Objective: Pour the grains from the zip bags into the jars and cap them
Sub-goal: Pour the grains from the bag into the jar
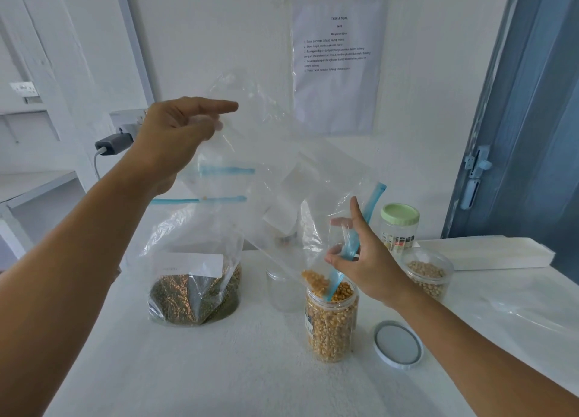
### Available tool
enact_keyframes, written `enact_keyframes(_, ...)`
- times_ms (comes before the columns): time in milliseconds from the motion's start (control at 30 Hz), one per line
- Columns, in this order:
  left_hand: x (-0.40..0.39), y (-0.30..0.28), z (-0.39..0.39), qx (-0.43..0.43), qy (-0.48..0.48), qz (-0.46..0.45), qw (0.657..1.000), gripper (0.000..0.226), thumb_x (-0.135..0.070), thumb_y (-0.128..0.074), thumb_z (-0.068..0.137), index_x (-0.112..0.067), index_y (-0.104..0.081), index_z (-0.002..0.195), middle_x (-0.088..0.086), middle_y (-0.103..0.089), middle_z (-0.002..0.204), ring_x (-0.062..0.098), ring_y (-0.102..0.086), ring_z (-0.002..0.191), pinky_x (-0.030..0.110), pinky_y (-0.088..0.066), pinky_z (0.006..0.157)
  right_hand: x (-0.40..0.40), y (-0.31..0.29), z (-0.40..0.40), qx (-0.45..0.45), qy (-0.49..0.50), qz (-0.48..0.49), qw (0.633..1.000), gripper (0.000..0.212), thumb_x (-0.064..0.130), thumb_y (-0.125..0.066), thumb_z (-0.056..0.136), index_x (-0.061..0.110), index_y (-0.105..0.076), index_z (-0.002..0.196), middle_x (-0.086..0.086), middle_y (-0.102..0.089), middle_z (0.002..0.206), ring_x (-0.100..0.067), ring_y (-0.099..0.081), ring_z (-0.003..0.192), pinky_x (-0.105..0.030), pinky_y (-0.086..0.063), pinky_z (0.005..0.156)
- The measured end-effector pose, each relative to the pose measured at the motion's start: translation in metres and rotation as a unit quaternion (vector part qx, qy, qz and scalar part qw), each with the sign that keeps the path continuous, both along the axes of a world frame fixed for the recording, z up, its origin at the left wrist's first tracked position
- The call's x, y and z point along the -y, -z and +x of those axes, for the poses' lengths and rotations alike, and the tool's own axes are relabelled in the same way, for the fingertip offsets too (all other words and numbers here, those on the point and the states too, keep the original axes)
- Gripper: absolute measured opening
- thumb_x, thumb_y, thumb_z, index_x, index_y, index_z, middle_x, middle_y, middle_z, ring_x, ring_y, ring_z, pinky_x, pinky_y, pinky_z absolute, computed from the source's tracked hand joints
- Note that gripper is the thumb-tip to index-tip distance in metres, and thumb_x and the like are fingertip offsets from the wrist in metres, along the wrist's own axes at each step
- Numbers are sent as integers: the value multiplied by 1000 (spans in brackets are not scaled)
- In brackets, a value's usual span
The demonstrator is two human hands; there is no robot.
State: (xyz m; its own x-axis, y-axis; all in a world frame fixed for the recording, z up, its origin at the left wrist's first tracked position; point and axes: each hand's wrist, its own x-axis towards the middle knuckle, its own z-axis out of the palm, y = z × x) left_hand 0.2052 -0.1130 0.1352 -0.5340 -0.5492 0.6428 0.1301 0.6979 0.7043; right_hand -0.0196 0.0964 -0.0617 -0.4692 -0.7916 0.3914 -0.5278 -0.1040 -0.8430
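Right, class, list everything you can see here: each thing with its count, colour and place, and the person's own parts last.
Corn jar: one, yellow, open, front centre.
Tilted bag: one, clear, blue zip, pouring into corn jar.
Green-grain bag: one, left.
Empty jar: one, clear, behind corn jar.
Pale-grain jar: one, open, right.
Green-lid jar: one, back right.
Loose lid: one, white, beside corn jar.
Paper: one, wall.
Charger: one, grey, left wall.
Left hand: bag's bottom.
Right hand: bag's zip.

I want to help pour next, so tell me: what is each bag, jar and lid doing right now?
Clear zip bag: open, tipped, nearly empty.
Corn jar: uncapped, almost full.
White lid: off, lying on the table.
Green-grain bag: standing, still full.
Empty jar: uncapped.
Green-lidded jar: capped.
Pale-grain jar: partly filled, uncapped.
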Motion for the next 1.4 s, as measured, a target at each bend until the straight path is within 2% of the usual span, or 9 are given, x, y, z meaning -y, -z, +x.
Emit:
enact_keyframes(133,8,1,7,6,-7,25,1000,43,5,-71,91,-34,-82,106,-2,-78,105,14,-70,97,38,-54,104,-1,1,0,1,2,2,1000,109,8,-74,94,45,3,163,21,-53,139,-12,-67,96,-38,-55,104)
enact_keyframes(367,6,1,11,-23,-14,16,999,34,5,-74,89,-14,-76,118,-5,-77,90,16,-75,84,31,-58,97,1,1,0,-14,0,4,1000,107,7,-70,96,45,5,162,21,-52,141,-14,-67,100,-37,-54,106)
enact_keyframes(633,12,6,17,15,88,72,993,62,13,-38,99,-31,-65,135,5,-73,126,25,-68,121,43,-49,109,2,5,0,-15,8,3,1000,104,5,-67,98,44,6,162,17,-51,143,-19,-69,104,-27,-54,101)
enact_keyframes(733,19,14,24,22,103,59,993,68,20,-46,96,-39,-52,128,8,-67,128,32,-67,121,47,-51,104,3,6,-1,-15,11,5,1000,104,6,-67,98,44,7,162,18,-50,143,-19,-69,104,-26,-54,100)
enact_keyframes(867,24,21,29,15,10,71,997,65,-21,-87,72,-38,-36,109,8,-58,120,22,-71,111,41,-57,99,4,8,-2,-12,14,4,1000,105,6,-67,98,44,7,162,17,-50,142,-18,-68,103,-26,-54,99)
enact_keyframes(1000,29,24,32,144,-41,50,988,55,-57,-94,61,-30,-60,95,0,-65,108,21,-68,104,41,-56,97,4,9,-3,-10,12,3,1000,105,6,-67,98,45,7,162,16,-51,142,-17,-68,104,-25,-54,99)
enact_keyframes(1133,24,32,32,156,21,102,982,15,-25,-68,96,-15,-76,103,6,-75,112,30,-70,110,48,-53,108,5,10,-3,-8,12,1,1000,105,5,-67,98,45,7,162,15,-51,142,-20,-68,105,-25,-54,98)
enact_keyframes(1167,23,33,33,132,40,141,980,20,-18,-60,102,-16,-80,100,7,-76,115,31,-70,113,47,-52,108,5,10,-3,-6,12,0,1000,105,5,-67,98,45,7,162,15,-51,142,-20,-68,105,-25,-54,98)
enact_keyframes(1400,24,42,32,98,24,85,991,15,-2,-74,87,-17,-70,90,-2,-75,92,16,-72,88,39,-55,97,5,10,-3,-12,11,1,1000,105,5,-66,98,46,7,162,15,-50,143,-18,-69,104,-27,-55,97)
